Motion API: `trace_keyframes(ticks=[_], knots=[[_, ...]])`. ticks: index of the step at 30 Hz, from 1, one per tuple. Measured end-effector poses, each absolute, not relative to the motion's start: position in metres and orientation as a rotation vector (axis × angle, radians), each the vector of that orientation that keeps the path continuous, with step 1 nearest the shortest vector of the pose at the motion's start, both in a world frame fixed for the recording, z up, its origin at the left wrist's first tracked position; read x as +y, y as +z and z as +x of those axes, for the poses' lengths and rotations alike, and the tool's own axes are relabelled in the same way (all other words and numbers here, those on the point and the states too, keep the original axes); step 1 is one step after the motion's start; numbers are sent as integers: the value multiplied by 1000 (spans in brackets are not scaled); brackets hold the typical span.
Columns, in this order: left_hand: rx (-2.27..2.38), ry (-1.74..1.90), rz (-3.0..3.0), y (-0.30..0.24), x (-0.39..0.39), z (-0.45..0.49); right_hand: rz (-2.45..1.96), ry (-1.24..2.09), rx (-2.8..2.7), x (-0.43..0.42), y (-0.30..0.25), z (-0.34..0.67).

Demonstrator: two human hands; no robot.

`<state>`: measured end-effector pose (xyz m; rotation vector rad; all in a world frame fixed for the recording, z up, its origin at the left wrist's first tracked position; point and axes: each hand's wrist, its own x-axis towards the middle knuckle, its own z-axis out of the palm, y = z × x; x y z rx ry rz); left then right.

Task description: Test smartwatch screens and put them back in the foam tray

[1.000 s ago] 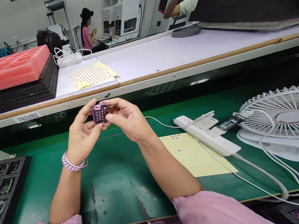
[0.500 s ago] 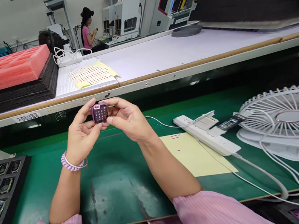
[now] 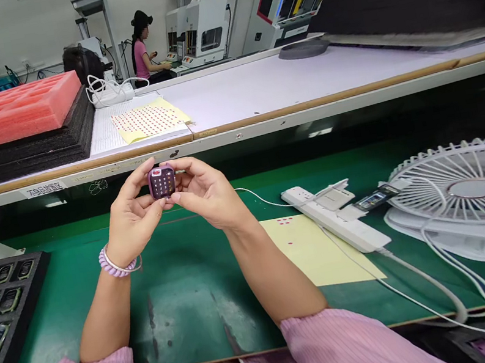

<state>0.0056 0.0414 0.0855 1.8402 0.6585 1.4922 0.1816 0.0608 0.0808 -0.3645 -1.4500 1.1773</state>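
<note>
A purple smartwatch body [image 3: 162,184] without a strap is held up between both hands, its lit screen facing me with a number keypad on it. A small white sticker with a red mark [image 3: 156,172] sits at the screen's upper left. My left hand [image 3: 134,215] grips the watch's left side, index finger on top and thumb below. My right hand [image 3: 207,193] holds the right side, its thumb at the lower edge of the case. The fingers behind the watch are partly hidden. Below the hands lies the green work surface [image 3: 181,291].
At left lies a black foam tray [image 3: 16,306] of watch cases. A yellow sheet [image 3: 325,260], a white power strip [image 3: 332,216] and a white fan [image 3: 471,189] stand at right. Pink foam [image 3: 48,105] is stacked on the shelf [image 3: 232,93]. A co-worker [image 3: 141,53] sits beyond.
My right thumb has shifted slightly left and down, off the screen's lower right corner. The watch stays in both hands. The co-worker's hand has lowered toward the bench.
</note>
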Motion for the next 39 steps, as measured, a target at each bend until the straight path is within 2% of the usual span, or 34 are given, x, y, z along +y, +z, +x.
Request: trace_keyframes(ticks=[7,19,28,35,39], knots=[[674,1479,1848,85,39,8,-472,1178,-1415,56,84,177],[688,1498,1795,87,38,9,-385,1201,-1441,58,84,180],[616,1366,1683,91,36,10,-475,1304,-1312,69,87,189],[771,1466,1789,81,35,19,-559,1125,-1343,65,86,183],[757,1466,1791,80,37,20,-569,1157,-1290,67,86,182]])
